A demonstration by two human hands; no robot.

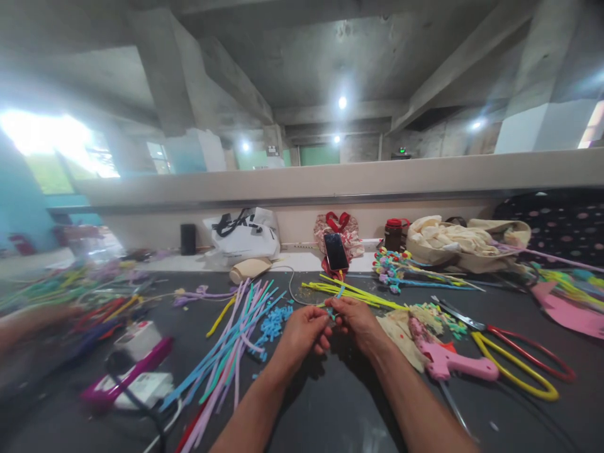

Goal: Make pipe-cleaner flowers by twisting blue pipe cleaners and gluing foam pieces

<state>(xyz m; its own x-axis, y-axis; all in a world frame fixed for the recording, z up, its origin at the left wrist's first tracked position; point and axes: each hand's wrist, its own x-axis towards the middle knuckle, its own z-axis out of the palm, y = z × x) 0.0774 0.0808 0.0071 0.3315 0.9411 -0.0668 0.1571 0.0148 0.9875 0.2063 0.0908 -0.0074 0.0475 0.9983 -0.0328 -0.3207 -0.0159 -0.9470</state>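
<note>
Across your worktop (pixel 325 402), right of the long fuzzy stems (pixel 236 341) and blue snippets (pixel 275 324), your left hand (pixel 302 333) curls its fingers near the small blue piece (pixel 340 292) — whether they grip it, I can't tell — while your right hand (pixel 355 319) pinches it, left of the pink glue gun (pixel 453 363). This looks like fine fingertip shaping; the next move seems to call for steady pinching.

A short, slim, light-blue fuzzy stem (pixel 340 292) pokes up at a slant from the person's right hand (pixel 359 319). Lower, a teal-blue bit (pixel 332 314) peeks out near the left hand (pixel 306 330); whether the two join, I can't see.
</note>
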